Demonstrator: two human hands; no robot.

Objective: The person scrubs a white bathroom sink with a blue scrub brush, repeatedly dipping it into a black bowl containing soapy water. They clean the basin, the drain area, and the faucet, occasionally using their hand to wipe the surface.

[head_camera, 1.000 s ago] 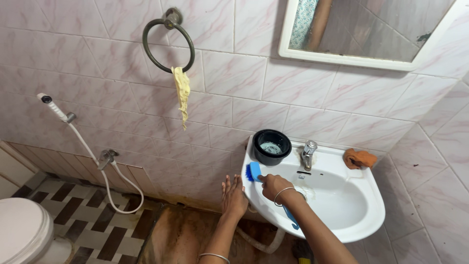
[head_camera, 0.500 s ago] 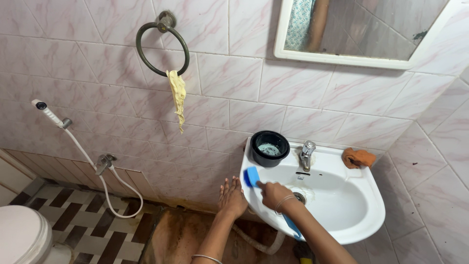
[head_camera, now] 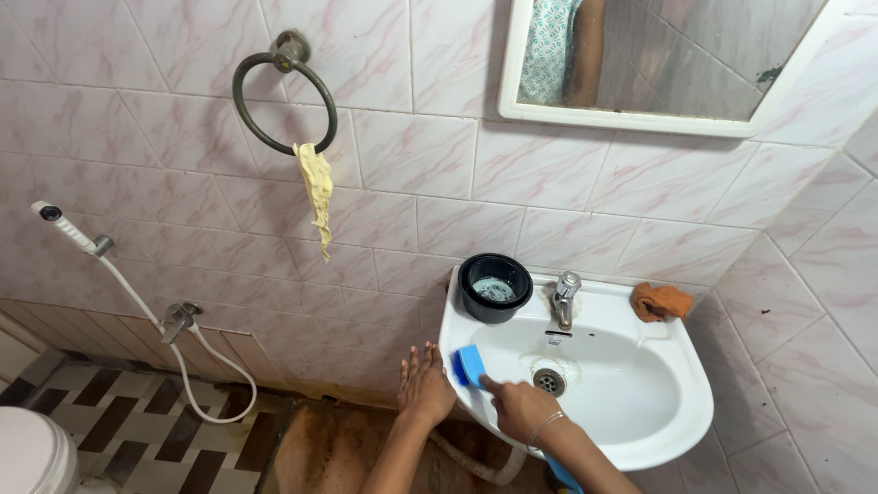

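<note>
Pink marbled tiles are covering the bathroom wall (head_camera: 439,146), and a white basin (head_camera: 677,384) is jutting out from it below a white-framed mirror (head_camera: 658,55). The right hand (head_camera: 518,407) is closing around the handle of a blue brush (head_camera: 469,366), index finger lying along it, pressing the brush head onto the basin's left rim, which looks like a grip chosen for bearing down while scrubbing. The left hand (head_camera: 423,384) is lying flat and open, fingers together, against the outside of the basin's left edge, apparently bracing it or the body; it is holding nothing.

A black bowl (head_camera: 495,286) is sitting on the back ledge beside the tap (head_camera: 564,297), and an orange cloth (head_camera: 660,301) is lying bunched on the ledge's right end, both clear of the bowl of the basin. A yellow rag (head_camera: 317,192) is hanging from a towel ring (head_camera: 283,96); a hand sprayer (head_camera: 64,226) is resting in its wall clip.

Most of the brush handle is hiding under the wrist. What is inside the black bowl is hard to make out, and the toilet (head_camera: 32,453) is getting cut off at the corner.
</note>
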